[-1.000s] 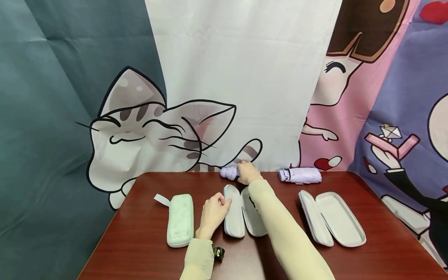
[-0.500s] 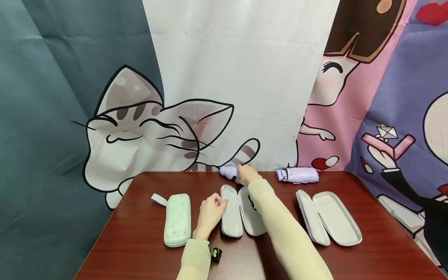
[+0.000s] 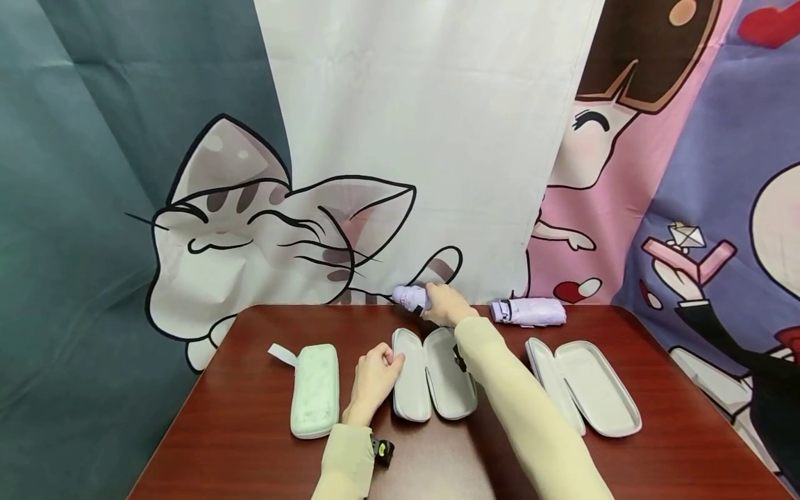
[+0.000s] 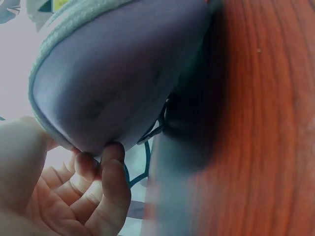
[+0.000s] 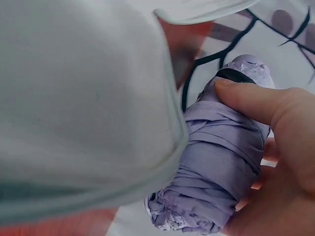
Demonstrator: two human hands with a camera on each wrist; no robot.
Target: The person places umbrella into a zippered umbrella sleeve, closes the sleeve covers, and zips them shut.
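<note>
Hands apart: left hand, below centre of frame, pinches open case at left edge; probably light, stiff-shelled. Folded umbrella, centre of frame above case, clamped in right hand; likely light, firm-cored, slippery-clothed; middle hold best.

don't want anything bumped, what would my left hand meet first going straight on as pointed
Likely the open middle case, since your left hand touches its left edge; depth beyond is unclear.
</note>
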